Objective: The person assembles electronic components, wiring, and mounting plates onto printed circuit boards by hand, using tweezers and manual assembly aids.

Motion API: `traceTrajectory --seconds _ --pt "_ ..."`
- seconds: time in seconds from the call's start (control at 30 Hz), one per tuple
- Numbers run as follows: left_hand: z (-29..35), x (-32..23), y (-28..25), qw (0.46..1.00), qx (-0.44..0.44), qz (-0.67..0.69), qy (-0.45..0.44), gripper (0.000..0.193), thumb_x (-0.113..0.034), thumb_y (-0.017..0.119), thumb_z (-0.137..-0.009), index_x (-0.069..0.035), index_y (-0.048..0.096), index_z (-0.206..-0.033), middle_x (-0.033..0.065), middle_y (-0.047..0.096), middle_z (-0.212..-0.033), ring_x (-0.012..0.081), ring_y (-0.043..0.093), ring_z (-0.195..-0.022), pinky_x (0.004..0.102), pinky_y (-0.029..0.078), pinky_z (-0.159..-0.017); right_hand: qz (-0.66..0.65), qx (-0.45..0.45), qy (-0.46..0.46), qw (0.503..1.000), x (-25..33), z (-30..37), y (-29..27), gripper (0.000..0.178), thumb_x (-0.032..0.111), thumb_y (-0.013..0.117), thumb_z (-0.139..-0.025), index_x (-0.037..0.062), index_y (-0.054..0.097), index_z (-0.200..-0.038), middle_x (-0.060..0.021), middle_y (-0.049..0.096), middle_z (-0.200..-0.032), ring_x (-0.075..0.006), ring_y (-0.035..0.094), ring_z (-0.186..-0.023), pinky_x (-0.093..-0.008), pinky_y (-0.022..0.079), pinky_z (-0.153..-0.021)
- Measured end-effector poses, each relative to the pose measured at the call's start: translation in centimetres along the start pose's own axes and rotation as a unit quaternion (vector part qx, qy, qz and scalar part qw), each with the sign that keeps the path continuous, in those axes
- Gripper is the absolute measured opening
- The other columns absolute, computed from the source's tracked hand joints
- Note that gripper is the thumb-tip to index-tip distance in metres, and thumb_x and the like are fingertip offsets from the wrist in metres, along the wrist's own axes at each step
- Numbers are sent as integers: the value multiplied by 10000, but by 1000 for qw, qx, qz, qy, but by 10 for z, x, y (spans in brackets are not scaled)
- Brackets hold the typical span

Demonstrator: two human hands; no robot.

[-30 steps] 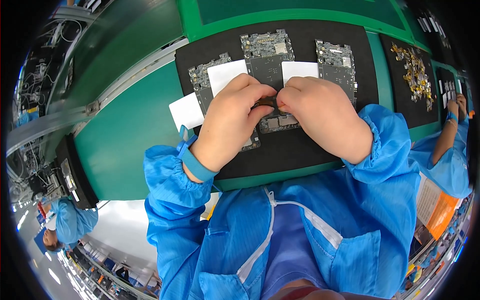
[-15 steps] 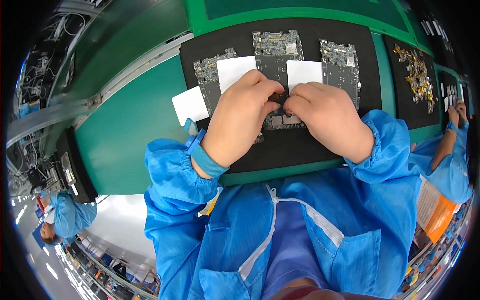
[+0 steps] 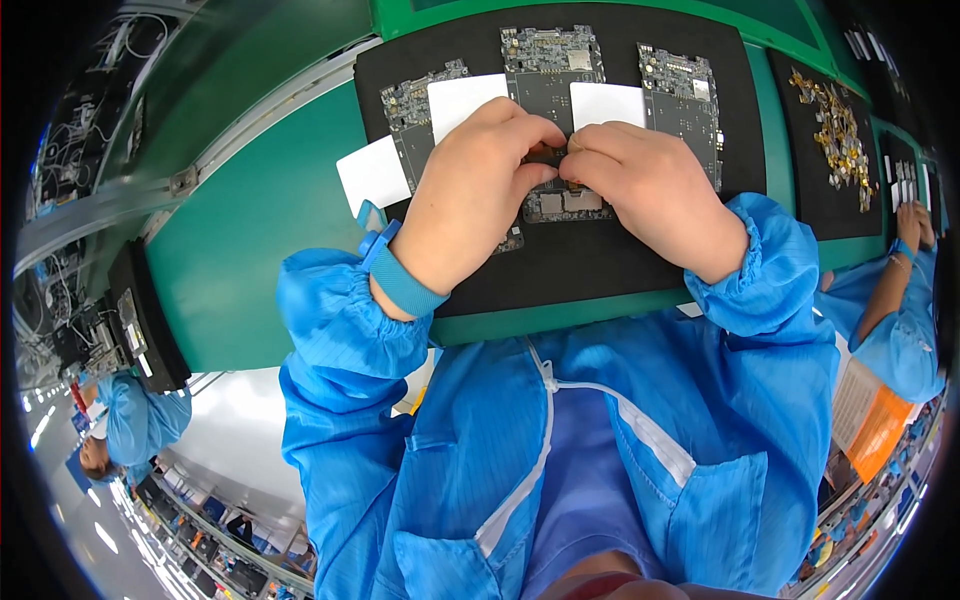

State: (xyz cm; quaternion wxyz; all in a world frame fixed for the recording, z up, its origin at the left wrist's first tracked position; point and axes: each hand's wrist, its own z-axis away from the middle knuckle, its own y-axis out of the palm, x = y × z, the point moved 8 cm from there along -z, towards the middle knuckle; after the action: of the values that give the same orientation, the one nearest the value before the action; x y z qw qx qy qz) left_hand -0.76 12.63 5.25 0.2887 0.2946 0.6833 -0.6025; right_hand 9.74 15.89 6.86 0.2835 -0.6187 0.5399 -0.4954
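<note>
Three dark grey circuit boards lie side by side: a left board (image 3: pixel 415 118), a middle board (image 3: pixel 545 95) and a right board (image 3: pixel 680 115). Both hands meet over the lower half of the middle one. My left hand (image 3: pixel 480 195) has curled fingers, its thumb and forefinger bent towards the board; anything between them is hidden. Opposite it, my right hand (image 3: pixel 655 190) is closed in a pinch, with a tiny orange-brown bit (image 3: pixel 574 186) by the fingertips, too small to name. White rectangular pieces, a left one (image 3: pixel 374 172), a central one (image 3: pixel 463 102) and a right one (image 3: pixel 607 104), lie beside or over the boards.
The boards rest on a black mat (image 3: pixel 610 268) over a green bench top (image 3: pixel 255 235). A second black mat to the right bears a heap of small gold and silver parts (image 3: pixel 838 140). Beyond it, a co-worker's hands (image 3: pixel 912 222) are busy; another person (image 3: pixel 135 425) is at far left.
The bench, boards and hands all sit higher in the picture. My hands stay together over the middle board, with only slight finger movement.
</note>
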Motion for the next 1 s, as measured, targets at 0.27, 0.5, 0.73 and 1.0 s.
traceTrajectory --seconds 0.27,0.5,0.73,1.0 --pt "-1 0 2 1000 4 20 -8 221 19 696 -762 -19 659 -977 139 596 -908 319 629 -837 367 523 -740 -12 28 86 996 1 9 1 121 77 622 -718 60 601 -837 -76 563 -821 -251 616 -791 -351 520 -644" --pt "-1 0 -2 1000 2 27 0 225 15 701 -763 -21 657 -981 136 595 -905 312 629 -827 364 518 -730 -102 37 158 981 -2 13 -20 144 39 604 -811 23 586 -952 -129 587 -869 -330 604 -823 -411 505 -711" --pt "-5 -1 2 998 18 52 -12 265 1 729 -746 -19 653 -999 126 598 -904 291 626 -811 350 510 -715 -71 44 144 986 -5 21 -31 195 2 596 -794 15 577 -988 -161 589 -935 -345 593 -891 -417 491 -790" --pt "-13 0 8 998 30 51 1 263 -1 735 -738 -20 651 -986 133 598 -900 302 614 -823 368 501 -711 20 85 129 988 -4 13 -14 131 55 609 -725 43 598 -856 -79 570 -883 -263 592 -899 -356 513 -739"
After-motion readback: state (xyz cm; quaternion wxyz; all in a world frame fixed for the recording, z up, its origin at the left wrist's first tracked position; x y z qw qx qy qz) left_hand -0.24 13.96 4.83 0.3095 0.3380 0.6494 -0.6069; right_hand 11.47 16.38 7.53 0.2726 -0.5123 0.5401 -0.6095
